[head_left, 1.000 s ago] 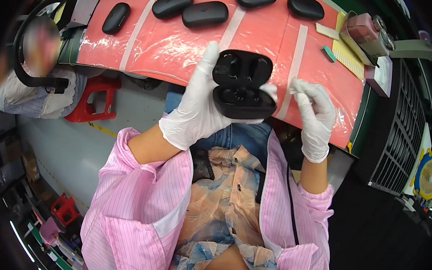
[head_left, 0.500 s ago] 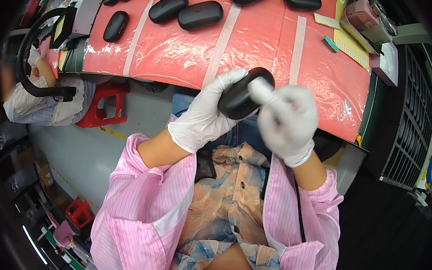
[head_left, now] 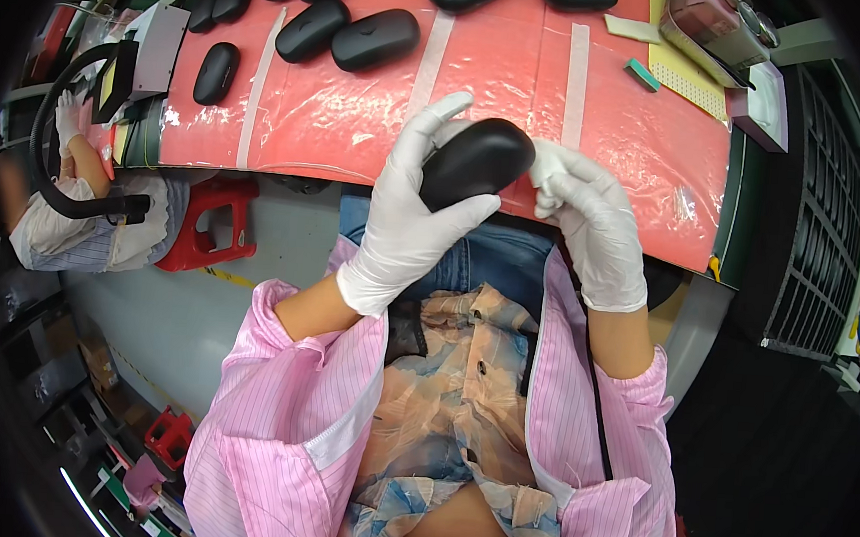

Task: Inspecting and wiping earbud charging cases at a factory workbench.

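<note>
A smooth black oval case (head_left: 479, 164) is gripped by my white-gloved left hand (head_left: 402, 217), thumb across its near side and fingers behind it. It is held tilted, just in front of the table edge. Close to the case's right end, my gloved right hand (head_left: 600, 231) has its fingers bent together around a small white wad of cloth (head_left: 549, 163). White against the white glove, the wad's outline is hard to make out. Several similar black cases, one of them a larger case (head_left: 374, 40), lie on the red-covered table (head_left: 503, 84) beyond my hands.
At the far right stand a metal-rimmed container (head_left: 711, 29), a yellow mat (head_left: 682, 82) and a small green block (head_left: 642, 75). A black rack (head_left: 823, 216) is farther right. To the left are a curved black arm (head_left: 41, 127), a red stool (head_left: 214, 223) and a seated co-worker (head_left: 104, 221).
My right hand has drawn back from the case's face to beside its right end. My left hand has turned the case to a flatter tilt. The whole view has shifted slightly.
</note>
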### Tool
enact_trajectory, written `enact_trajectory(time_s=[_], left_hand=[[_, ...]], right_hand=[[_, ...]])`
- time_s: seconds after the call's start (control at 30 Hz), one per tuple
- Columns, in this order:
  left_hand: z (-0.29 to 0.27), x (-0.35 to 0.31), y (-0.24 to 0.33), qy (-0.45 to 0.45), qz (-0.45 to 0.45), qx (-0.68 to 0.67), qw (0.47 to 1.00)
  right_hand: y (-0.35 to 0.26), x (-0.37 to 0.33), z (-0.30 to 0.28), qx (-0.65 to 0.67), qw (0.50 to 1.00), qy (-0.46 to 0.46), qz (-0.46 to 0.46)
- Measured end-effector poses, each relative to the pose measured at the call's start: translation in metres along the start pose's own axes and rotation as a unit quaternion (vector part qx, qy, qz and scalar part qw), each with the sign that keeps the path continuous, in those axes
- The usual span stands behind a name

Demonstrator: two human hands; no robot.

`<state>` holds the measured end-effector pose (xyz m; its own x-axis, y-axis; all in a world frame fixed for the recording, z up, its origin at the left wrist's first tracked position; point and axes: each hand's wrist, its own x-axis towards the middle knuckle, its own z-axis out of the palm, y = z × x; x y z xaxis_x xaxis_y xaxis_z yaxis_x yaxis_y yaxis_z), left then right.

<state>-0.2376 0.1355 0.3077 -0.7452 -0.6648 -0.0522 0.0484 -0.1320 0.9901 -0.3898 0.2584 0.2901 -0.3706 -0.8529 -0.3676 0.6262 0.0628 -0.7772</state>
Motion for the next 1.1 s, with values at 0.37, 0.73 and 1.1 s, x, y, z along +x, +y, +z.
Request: enact_trajectory(time_s=[0.37, 0.73, 1.1], left_hand=[[-0.003, 0.004, 0.002, 0.057, 0.275, 0.305, 0.91], [-0.003, 0.002, 0.016, 0.031, 0.222, 0.419, 0.88], [0.001, 0.0, 0.018, -0.008, 0.062, 0.109, 0.992]], right_hand=[[0.005, -0.007, 0.042, -0.495, 0.771, 0.105, -0.386], [0.0, -0.01, 0.049, -0.533, 0.674, 0.014, -0.511], [-0.004, -0.005, 0.035, -0.137, 0.975, 0.067, -0.163]])
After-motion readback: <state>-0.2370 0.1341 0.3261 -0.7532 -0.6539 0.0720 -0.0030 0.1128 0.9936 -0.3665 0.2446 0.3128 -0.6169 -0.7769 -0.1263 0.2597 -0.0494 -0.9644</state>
